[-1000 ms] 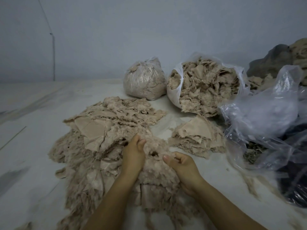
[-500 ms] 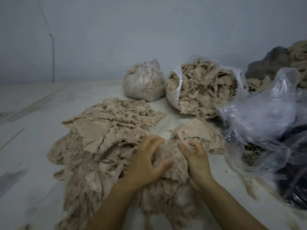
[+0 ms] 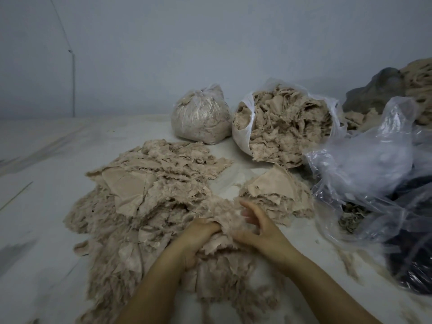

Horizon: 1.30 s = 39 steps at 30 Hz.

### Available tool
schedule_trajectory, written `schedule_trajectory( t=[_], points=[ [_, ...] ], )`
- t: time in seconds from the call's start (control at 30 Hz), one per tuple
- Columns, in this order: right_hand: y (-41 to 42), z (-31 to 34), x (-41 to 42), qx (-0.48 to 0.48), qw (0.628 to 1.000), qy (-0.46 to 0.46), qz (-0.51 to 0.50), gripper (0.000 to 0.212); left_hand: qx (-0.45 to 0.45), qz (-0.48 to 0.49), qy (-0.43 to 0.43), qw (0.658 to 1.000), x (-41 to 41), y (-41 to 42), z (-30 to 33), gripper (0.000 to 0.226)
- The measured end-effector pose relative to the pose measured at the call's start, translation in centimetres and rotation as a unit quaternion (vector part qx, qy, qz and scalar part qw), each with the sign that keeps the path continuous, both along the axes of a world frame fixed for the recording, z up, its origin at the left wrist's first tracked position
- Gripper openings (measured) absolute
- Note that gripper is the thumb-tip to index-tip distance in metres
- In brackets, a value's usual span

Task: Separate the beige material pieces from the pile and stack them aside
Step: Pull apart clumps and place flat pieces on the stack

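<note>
A wide pile of ragged beige material pieces [image 3: 145, 206] covers the pale floor in front of me. A small separate stack of the same pieces [image 3: 275, 195] lies to its right. At the pile's near right edge, my left hand [image 3: 196, 237] digs in with curled fingers and grips a fluffy beige piece [image 3: 222, 211]. My right hand [image 3: 261, 228] holds the same piece from the right, thumb below and bent fingers above. My left fingertips are buried in the material.
A tied plastic bag of beige scraps [image 3: 198, 118] and an open white bag [image 3: 240, 136] full of them stand at the back. Crumpled clear plastic [image 3: 364, 164] and a dark bag [image 3: 416, 253] crowd the right side. A grey wall closes the back.
Both hands were spread over the fluffy piece half a second ago. My left hand has since curled down into it and my right hand has closed round its right edge.
</note>
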State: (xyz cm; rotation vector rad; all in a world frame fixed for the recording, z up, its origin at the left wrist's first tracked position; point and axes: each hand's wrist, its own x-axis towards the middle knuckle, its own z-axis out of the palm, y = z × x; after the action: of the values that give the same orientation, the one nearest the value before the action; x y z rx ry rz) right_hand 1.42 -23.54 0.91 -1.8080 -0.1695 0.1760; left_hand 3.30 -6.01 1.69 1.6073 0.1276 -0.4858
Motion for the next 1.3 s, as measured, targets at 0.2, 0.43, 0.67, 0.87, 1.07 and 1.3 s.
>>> schedule_trajectory(
  t=[0.2,0.43,0.67,0.87,1.07,1.3],
  points=[
    [0.9,-1.1,1.2,0.068,0.993,-0.021,-0.096,0.016,0.039,-0.075,-0.073,0.994,-0.3,0.2,0.5,0.032],
    [0.8,-1.6,0.3,0.187,0.98,0.066,-0.022,0.051,-0.004,-0.024,-0.071,0.997,-0.3,-0.2,0.6,0.038],
    [1.5,-1.9,0.9,0.147,0.975,-0.03,-0.167,0.025,0.045,-0.047,-0.082,0.994,-1.0,-0.8,0.6,0.059],
    [-0.3,-1.6,1.1,0.147,0.969,0.044,-0.193,0.038,-0.006,0.014,-0.098,0.995,-0.4,0.8,1.4,0.044],
    [1.0,-1.5,-1.4,0.167,0.983,0.076,0.03,0.021,-0.08,0.067,-0.119,0.987,-0.2,-0.8,1.5,0.037],
    [-0.4,-1.9,-1.5,0.159,0.983,0.091,-0.006,0.018,-0.097,0.16,-0.119,0.975,0.5,0.1,1.1,0.031]
  ],
)
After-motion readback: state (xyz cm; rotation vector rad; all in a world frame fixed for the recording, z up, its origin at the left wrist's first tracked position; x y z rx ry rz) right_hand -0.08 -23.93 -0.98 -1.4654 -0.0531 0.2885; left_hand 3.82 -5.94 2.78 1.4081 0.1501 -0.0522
